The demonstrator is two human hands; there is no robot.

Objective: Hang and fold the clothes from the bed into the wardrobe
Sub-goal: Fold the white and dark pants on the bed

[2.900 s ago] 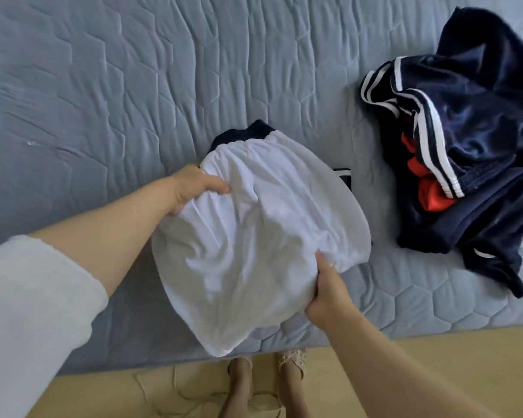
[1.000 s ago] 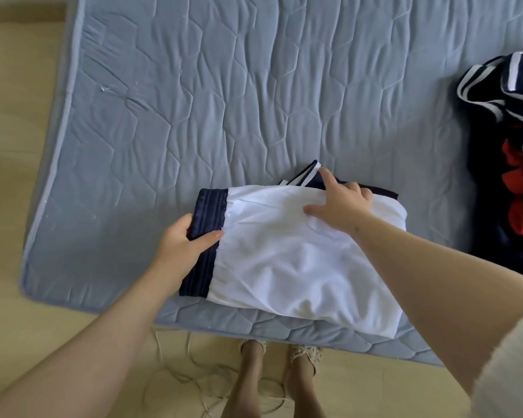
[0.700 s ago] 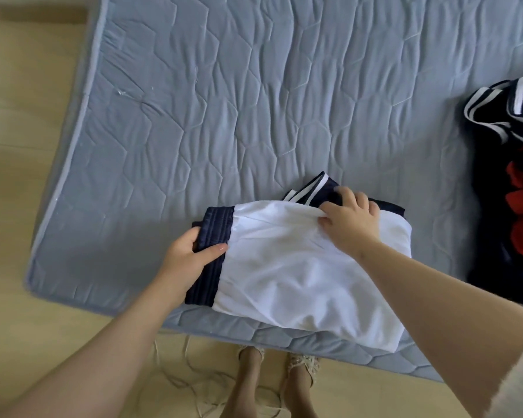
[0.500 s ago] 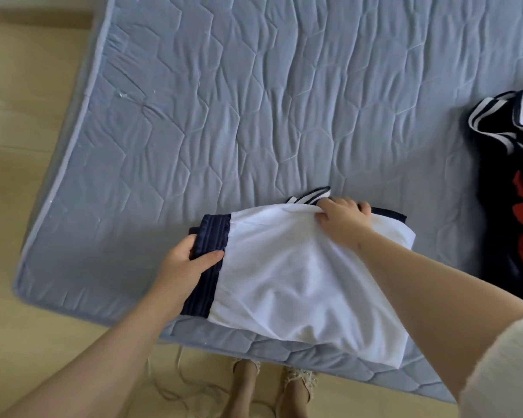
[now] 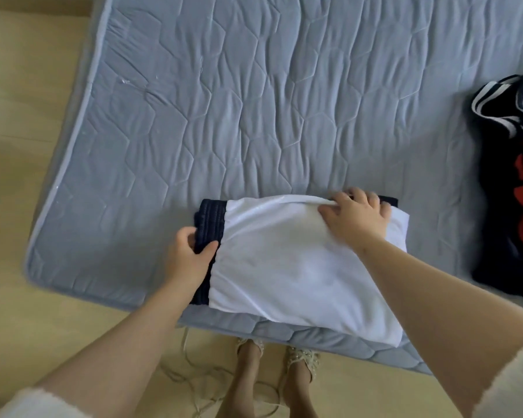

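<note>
A folded garment (image 5: pixel 284 267), white lining outward with a navy waistband at its left end, lies near the front edge of the grey quilted mattress (image 5: pixel 254 101). My left hand (image 5: pixel 187 257) grips the navy waistband, thumb on top and fingers curled under it. My right hand (image 5: pixel 357 218) lies on the garment's far right corner, fingers bent over the white fabric's upper edge. A heap of navy clothes (image 5: pixel 507 182) with white stripes and red patches lies at the right edge.
Wooden floor (image 5: pixel 18 146) runs along the mattress's left side and front. My feet in sandals (image 5: pixel 275 366) stand at the front edge, with a thin cord (image 5: pixel 191 375) lying loose on the floor beside them.
The white garment went from being held up bunched to lying folded flat. In the last second my right hand tucked the striped navy part under the far edge; my left hand kept the waistband.
</note>
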